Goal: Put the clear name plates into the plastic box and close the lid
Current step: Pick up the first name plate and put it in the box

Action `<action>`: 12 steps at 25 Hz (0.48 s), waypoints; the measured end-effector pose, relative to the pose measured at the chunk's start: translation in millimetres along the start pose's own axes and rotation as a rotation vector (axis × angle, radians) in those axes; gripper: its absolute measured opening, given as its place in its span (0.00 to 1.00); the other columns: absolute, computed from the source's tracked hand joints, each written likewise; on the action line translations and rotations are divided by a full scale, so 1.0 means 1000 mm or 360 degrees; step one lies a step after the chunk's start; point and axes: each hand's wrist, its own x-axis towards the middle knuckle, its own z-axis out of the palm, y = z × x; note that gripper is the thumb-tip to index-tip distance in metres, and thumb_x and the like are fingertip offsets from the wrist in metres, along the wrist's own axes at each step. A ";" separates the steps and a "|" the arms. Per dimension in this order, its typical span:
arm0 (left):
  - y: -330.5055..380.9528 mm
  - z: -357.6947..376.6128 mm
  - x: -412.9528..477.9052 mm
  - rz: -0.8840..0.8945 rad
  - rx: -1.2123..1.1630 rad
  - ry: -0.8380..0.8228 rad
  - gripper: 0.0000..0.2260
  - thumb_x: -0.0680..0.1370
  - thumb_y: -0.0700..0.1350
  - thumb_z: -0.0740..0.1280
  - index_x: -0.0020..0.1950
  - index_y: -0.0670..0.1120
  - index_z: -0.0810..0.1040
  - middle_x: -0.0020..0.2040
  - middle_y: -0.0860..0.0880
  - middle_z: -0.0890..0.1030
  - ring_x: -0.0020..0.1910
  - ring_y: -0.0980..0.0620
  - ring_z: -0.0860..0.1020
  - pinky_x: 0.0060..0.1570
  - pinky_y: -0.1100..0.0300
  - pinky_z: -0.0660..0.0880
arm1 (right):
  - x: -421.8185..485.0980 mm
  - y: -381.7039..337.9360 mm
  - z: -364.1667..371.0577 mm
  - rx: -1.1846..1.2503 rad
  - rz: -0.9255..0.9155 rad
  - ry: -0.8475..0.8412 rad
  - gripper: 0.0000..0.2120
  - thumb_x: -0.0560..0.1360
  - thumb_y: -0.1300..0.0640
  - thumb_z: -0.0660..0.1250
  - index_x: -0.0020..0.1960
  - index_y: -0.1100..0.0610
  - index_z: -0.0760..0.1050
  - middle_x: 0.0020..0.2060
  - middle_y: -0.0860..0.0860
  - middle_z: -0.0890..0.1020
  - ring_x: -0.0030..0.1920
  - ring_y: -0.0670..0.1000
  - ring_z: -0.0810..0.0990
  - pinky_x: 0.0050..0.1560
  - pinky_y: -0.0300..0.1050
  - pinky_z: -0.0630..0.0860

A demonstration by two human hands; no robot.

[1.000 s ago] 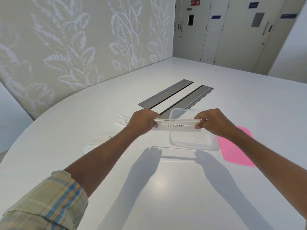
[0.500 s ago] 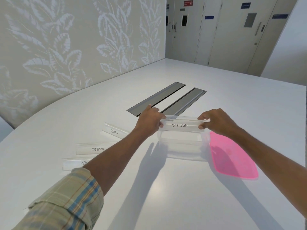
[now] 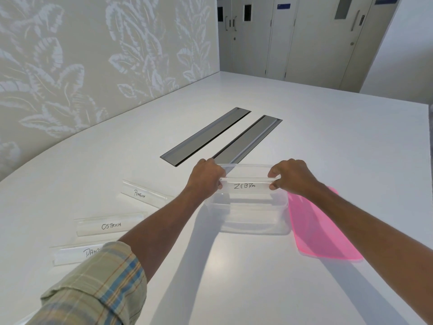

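A clear name plate marked ZEBRA point(image 3: 245, 186) is held level just above the open clear plastic box point(image 3: 253, 219). My left hand point(image 3: 206, 178) pinches its left end and my right hand point(image 3: 293, 177) pinches its right end. The box stands on the white table with its pink lid point(image 3: 321, 228) lying flat beside it on the right. Three more clear plates lie on the table to the left: PENGUIN point(image 3: 143, 193), OSTRICH point(image 3: 110, 225), and one partly hidden by my sleeve point(image 3: 77, 254).
Two long grey cable hatches point(image 3: 206, 136) are set into the table point(image 3: 234, 277) just beyond the box. A leaf-patterned wall runs along the left, and doors stand at the far end of the room.
Both hands have carried the ZEBRA plate forward and lower, from the near rim to over the box's far half. The view has shifted, so the plates on the left show more fully.
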 end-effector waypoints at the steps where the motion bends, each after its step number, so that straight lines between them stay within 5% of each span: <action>1: 0.000 0.002 0.004 0.0045 0.0079 -0.0031 0.11 0.77 0.47 0.75 0.59 0.53 0.87 0.50 0.46 0.84 0.54 0.45 0.79 0.55 0.56 0.69 | 0.003 0.000 0.003 -0.0075 -0.0006 -0.0013 0.20 0.69 0.46 0.80 0.59 0.48 0.85 0.57 0.43 0.87 0.63 0.50 0.82 0.71 0.51 0.66; 5: 0.003 0.005 0.014 0.0124 0.0362 -0.0129 0.09 0.76 0.50 0.74 0.56 0.53 0.87 0.47 0.49 0.85 0.53 0.46 0.78 0.60 0.54 0.65 | 0.015 -0.004 0.015 -0.0316 -0.0002 -0.0070 0.18 0.68 0.46 0.81 0.56 0.47 0.85 0.51 0.43 0.87 0.65 0.50 0.78 0.78 0.63 0.45; 12: 0.010 0.011 0.023 0.0208 0.0595 -0.0295 0.10 0.76 0.49 0.74 0.57 0.53 0.85 0.47 0.52 0.84 0.56 0.50 0.77 0.61 0.52 0.63 | 0.020 -0.013 0.026 -0.0402 0.0079 -0.0088 0.15 0.66 0.49 0.81 0.52 0.47 0.85 0.43 0.44 0.87 0.60 0.51 0.81 0.78 0.65 0.40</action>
